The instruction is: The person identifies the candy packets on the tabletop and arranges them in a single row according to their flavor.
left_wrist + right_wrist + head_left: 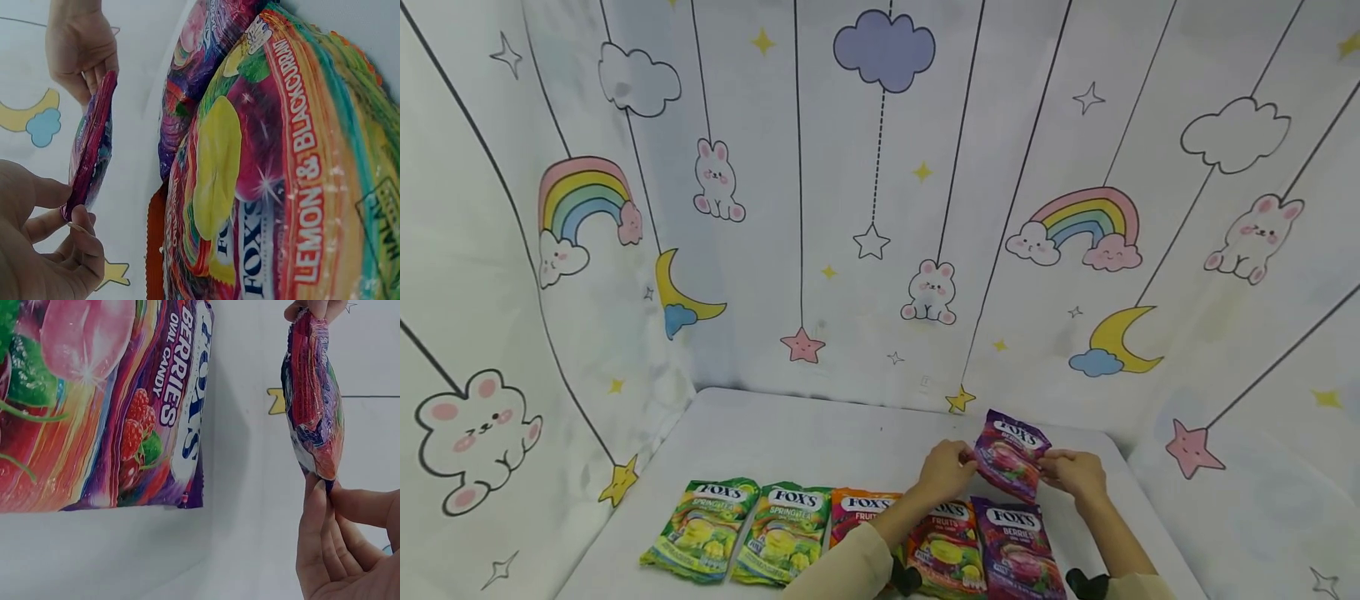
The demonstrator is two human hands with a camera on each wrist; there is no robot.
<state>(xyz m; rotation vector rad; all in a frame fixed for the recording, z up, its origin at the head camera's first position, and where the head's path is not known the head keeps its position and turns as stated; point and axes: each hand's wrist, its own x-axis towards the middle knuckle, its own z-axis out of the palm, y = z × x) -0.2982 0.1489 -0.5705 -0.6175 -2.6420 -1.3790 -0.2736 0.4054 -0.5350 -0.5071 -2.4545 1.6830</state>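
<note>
Both hands hold up a purple bag of Fox's berries candy above the far part of the table. My left hand pinches its left edge, and my right hand pinches the right edge. The left wrist view shows the bag edge-on, with thumb and fingers on its rim. From the right wrist, the same bag hangs between the two hands. Just below it on the table lies another purple berries bag. Beside that is an orange fruits bag.
Two green spring tea candy bags lie at the left of the row. Another orange fruits bag is partly covered by the left forearm. The white table meets a patterned cloth backdrop behind and at both sides.
</note>
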